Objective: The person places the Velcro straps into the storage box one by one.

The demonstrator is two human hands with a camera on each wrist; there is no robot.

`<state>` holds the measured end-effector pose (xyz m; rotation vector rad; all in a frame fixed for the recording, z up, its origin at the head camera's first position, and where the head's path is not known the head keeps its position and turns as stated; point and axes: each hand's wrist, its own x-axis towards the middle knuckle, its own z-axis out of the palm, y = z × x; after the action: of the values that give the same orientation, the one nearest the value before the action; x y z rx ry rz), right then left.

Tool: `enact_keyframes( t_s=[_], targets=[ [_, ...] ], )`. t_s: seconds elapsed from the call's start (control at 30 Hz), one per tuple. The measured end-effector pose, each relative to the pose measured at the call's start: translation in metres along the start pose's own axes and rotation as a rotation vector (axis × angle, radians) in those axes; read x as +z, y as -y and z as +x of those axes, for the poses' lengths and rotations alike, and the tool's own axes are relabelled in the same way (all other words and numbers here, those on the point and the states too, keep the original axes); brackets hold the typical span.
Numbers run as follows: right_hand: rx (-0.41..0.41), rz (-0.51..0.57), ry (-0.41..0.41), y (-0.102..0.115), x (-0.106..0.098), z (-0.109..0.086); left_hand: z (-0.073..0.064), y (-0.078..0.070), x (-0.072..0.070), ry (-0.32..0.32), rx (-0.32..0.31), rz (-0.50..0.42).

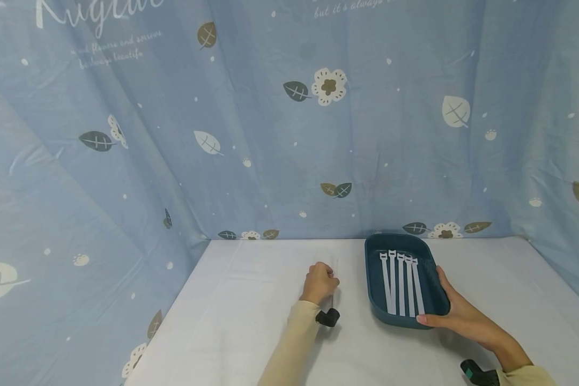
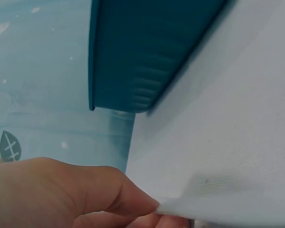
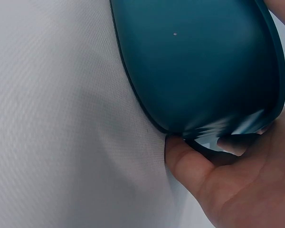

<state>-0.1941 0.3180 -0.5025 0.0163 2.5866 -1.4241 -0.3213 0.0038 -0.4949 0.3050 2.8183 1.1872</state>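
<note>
My left hand (image 1: pixel 319 284) pinches a thin white strap (image 2: pixel 194 213) between thumb and fingertips, over the white table left of the tray. Seen almost edge-on in the head view, the strap looks very narrow. A dark teal rounded tray (image 1: pixel 434 289) is gripped at its near right corner by my right hand (image 1: pixel 458 316), thumb over the rim and fingers along the outer side. Inside the tray, several white cable straps (image 1: pixel 401 284) with slotted heads lie side by side, heads toward the far end. The right wrist view shows the thumb (image 3: pixel 185 159) against the tray's rim.
A white cloth (image 1: pixel 251 321) covers the table. Behind and at both sides hangs a light blue curtain (image 1: pixel 270 161) printed with leaves and flowers, meeting the table's back edge close to the tray's far end. Black wrist cameras (image 1: pixel 329 317) sit at both sleeves.
</note>
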Motion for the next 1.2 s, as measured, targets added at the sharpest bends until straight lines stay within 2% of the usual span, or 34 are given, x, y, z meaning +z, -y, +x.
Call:
enact_keyframes(
  t_s=[0.2, 0.4, 0.63, 1.2],
  targets=[
    [-0.014, -0.014, -0.005, -0.0010, 0.0003, -0.0003, 0.0011, 0.0013, -0.0024, 0.048, -0.014, -0.080],
    [-0.019, -0.008, -0.004, -0.0011, 0.0000, -0.0005, 0.0030, 0.0025, -0.0029, 0.059, -0.021, -0.123],
    [-0.018, -0.005, -0.008, -0.0016, 0.0003, -0.0005, 0.0034, 0.0024, -0.0054, 0.095, -0.017, -0.229],
    [-0.017, -0.007, -0.009, -0.0022, 0.0005, -0.0003, 0.0054, -0.0014, -0.0079, 0.154, -0.043, -0.397]
  ],
)
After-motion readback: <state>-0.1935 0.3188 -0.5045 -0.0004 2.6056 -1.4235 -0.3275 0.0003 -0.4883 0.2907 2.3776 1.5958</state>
